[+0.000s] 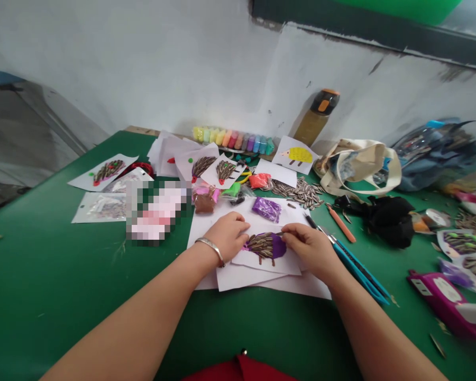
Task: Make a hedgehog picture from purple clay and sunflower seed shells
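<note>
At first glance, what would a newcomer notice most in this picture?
In the middle, the left hand and right hand rest on a purple hedgehog picture covered with sunflower seeds, on white paper. Behind it lies a seed pile, and a row of coloured clay packets lines the wall. Finished hedgehog cards lie at left.

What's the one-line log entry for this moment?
left hand: steadies paper card | right hand: pinches sunflower seed at purple clay hedgehog | seed pile: behind, apart | surface: green table
</note>
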Tool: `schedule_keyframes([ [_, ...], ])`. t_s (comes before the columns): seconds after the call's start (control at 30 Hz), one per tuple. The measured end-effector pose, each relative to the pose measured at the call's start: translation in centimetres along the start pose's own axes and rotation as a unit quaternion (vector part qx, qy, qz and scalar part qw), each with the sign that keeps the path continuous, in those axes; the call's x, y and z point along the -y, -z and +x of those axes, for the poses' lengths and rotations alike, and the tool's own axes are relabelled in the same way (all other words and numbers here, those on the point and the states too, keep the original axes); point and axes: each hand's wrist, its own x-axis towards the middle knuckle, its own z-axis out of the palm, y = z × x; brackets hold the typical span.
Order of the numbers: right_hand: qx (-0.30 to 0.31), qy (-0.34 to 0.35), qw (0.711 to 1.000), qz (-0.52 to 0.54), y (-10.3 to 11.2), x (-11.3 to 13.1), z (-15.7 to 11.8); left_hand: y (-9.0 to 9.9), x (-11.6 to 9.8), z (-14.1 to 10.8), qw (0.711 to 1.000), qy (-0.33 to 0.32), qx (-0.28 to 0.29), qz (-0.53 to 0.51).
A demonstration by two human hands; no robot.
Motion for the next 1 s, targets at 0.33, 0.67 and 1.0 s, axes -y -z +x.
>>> schedule_keyframes([
  [0.33, -0.019, 0.020, 1.000, 0.014, -0.03, 0.59, 0.04, -0.06, 0.06, 0.08, 1.000, -0.001, -0.001, -0.004],
  [0.67, -0.020, 0.047, 0.999, 0.004, -0.17, 0.53, 0.27, -0.13, 0.47, 0.34, 1.000, -0.008, 0.001, -0.001],
  [1.0, -0.041, 0.103, 0.993, -0.050, -0.82, 0.20, 0.46, -0.02, 0.18, 0.24, 1.000, -0.004, -0.001, 0.005],
])
